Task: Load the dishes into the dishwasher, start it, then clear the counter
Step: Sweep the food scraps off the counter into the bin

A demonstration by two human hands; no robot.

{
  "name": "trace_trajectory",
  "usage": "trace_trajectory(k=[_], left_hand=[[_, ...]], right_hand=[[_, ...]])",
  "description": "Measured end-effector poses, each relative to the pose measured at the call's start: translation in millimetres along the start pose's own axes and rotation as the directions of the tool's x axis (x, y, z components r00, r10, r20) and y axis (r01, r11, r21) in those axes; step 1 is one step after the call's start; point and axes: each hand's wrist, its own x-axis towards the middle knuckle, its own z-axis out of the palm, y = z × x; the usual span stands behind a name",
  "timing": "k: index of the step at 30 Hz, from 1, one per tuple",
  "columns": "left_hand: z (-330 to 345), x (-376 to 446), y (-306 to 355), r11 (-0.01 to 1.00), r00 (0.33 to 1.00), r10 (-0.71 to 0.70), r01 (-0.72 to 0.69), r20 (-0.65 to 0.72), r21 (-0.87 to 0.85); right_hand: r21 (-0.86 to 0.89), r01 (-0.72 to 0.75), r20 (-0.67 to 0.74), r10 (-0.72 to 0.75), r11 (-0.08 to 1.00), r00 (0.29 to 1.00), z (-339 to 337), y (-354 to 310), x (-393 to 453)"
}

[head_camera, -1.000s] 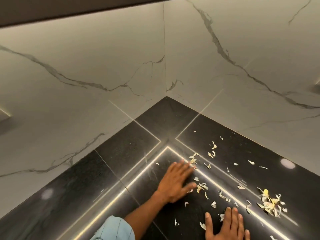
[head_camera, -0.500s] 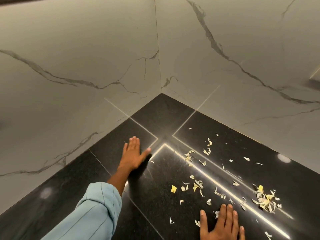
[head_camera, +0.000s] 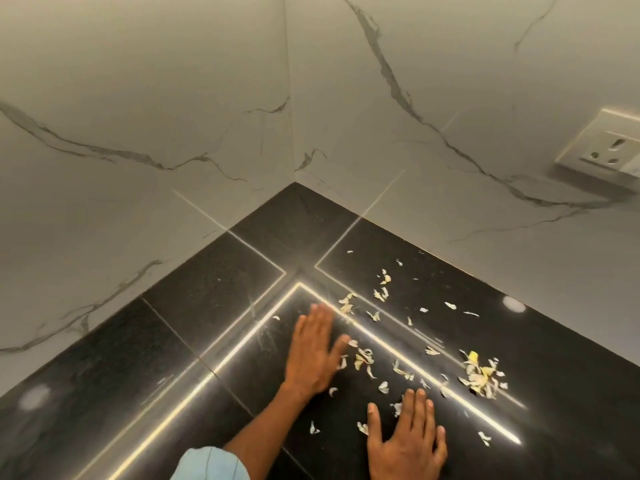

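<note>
The tabletop point(head_camera: 207, 306) is glossy black stone meeting in a corner at the frame's centre, with bright light strips mirrored across it. Pale and yellow peel scraps point(head_camera: 363, 358) lie scattered over its lower right part, loose and flat, with a denser yellowish heap point(head_camera: 479, 374) at the right and single flakes toward the corner.

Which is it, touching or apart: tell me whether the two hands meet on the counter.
Apart. The head view shows bare black counter and a few peel scraps between the left hand and the right hand.
</note>
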Motion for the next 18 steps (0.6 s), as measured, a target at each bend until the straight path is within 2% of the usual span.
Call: trace_trajectory(k=[1,3,8,12,15,18], left_hand=[[0.9,1.7,-6.7,0.995,0.995,-0.09,0.091,-0.037,0.038],[4.1,5.1,-13.3,0.976,0.98,-0.18,0.189,-0.09,0.105],[10.3,10.9,-14.4,0.971,0.971,-0.187,0.206,-0.15,0.119],[11.2,14.4,-14.3,0.968,0.965,-0.196,0.219,-0.176,0.123],[10.5,14.2,-14.0,0.963,0.96,-0.21,0.236,-0.183,0.133],[8.9,13.7,-11.6,0.959,0.96,-0.22,0.245,-0.175,0.143]], right_hand=[[-0.03,-0.009,0.039,0.011,1.0,0.999,-1.3,-1.1,-0.5],[-0.051,-0.004,0.091,0.009,0.999,0.996,-2.3,3.1,-0.5],[-0.018,0.04,0.136,-0.037,0.999,0.99,-8.4,9.6,-4.1],[0.192,0.043,0.065,-0.057,0.98,0.996,-18.0,31.4,11.7],[0.191,-0.141,-0.09,0.161,0.971,0.983,-27.0,67.7,60.3],[0.147,-0.345,-0.055,0.356,0.927,0.933,-35.6,97.0,121.9]])
